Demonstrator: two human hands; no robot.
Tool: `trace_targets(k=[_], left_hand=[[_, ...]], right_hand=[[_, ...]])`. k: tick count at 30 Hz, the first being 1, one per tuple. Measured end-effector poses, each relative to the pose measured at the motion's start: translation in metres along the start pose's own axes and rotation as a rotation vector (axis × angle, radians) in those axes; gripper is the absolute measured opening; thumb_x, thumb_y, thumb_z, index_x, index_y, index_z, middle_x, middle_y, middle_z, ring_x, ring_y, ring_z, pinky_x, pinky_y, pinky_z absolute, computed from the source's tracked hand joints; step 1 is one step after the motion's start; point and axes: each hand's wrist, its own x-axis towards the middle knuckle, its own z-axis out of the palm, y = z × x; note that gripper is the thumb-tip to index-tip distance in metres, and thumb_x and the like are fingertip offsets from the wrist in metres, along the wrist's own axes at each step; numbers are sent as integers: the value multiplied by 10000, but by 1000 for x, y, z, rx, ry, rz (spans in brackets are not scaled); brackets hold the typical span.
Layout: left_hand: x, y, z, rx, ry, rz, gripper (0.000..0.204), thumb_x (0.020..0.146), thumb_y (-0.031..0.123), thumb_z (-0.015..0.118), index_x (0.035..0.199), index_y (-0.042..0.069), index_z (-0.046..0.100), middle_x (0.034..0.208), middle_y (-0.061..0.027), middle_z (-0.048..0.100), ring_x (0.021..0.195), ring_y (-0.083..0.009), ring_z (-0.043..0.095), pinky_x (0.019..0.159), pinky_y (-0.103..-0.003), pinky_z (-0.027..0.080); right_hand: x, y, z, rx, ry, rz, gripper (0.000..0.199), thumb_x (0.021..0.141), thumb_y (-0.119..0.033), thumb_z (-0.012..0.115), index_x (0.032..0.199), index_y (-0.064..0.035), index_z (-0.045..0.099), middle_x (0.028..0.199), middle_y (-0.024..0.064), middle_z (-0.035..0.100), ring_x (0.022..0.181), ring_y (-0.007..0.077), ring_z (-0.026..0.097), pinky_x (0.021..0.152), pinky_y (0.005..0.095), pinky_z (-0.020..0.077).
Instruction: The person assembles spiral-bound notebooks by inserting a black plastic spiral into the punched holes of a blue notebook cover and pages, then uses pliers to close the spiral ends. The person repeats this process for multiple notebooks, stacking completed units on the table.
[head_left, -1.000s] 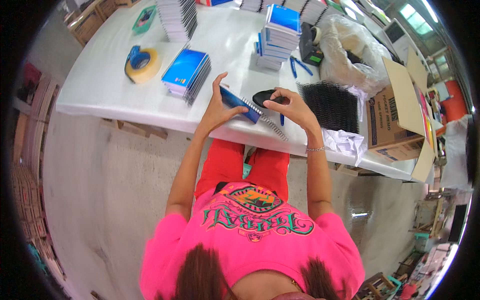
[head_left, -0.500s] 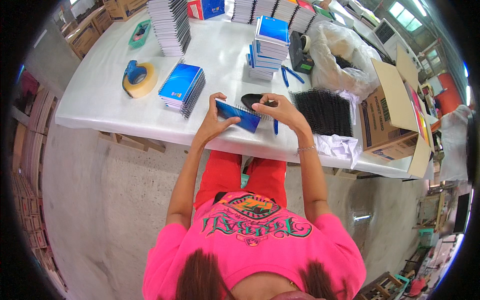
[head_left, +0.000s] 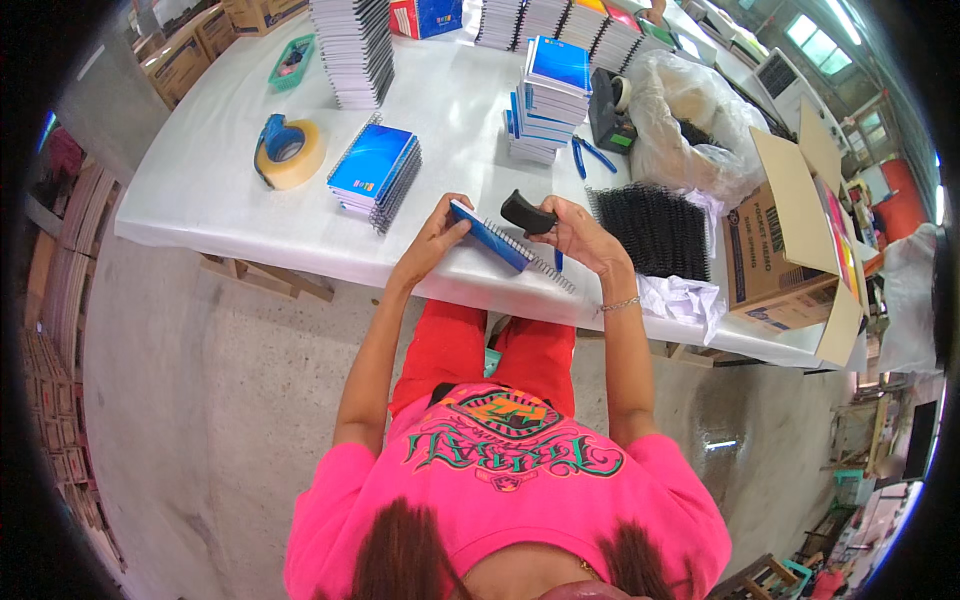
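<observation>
Notebook (head_left: 493,243) now tipped edge-on, mid-frame, pinched by left hand (head_left: 436,242); right hand (head_left: 584,238) grips black curved piece (head_left: 522,211). Coil (head_left: 553,275) seemingly mid-threading; next wants steady alignment.

grey concrete floor (head_left: 230,400), white-covered table (head_left: 210,180), bright paned window (head_left: 820,45), light streak (head_left: 720,444) across floor

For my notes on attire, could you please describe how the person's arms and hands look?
The left hand and right hand are gloveless. The bright pink sleeves are short, and a thin silvery bracelet circles the right wrist.
</observation>
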Motion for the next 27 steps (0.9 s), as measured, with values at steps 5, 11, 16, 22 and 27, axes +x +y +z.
trace_targets(k=[5,11,16,22,27], left_hand=[[1,3,-2,-1,-31,-57,239,977,180,578,1187,104,494,1009,8,483,973,-93,456,896,-259,383],[1,8,-1,23,-32,-74,232,978,190,579,1178,102,502,1001,5,495,965,-98,472,893,-261,391],[2,1,-2,4,-26,-51,233,976,185,584,1182,107,509,980,5,501,937,-95,481,868,-256,401],[2,10,3,5,-7,-51,260,971,154,583,1218,110,512,954,12,482,901,-85,469,830,-236,404],[1,13,4,-13,-9,-23,315,968,129,568,1278,117,513,960,18,477,877,-81,452,828,-222,396]], right_hand=[[-3,3,2,-47,-18,-23,244,917,-292,693,879,-56,647,1249,85,615,919,93,543,835,243,441],[-3,4,5,-338,53,-66,279,886,-325,724,868,-53,667,1001,28,633,804,74,512,720,226,426],[2,9,16,6,129,-77,353,846,-396,761,837,-52,683,803,-16,607,719,68,509,644,231,422],[1,13,9,-291,161,-95,302,864,-361,749,871,-66,683,831,-26,602,738,56,500,662,213,398],[0,11,17,-232,196,-17,348,861,-411,739,861,-66,688,764,-33,583,709,78,496,661,224,387]])
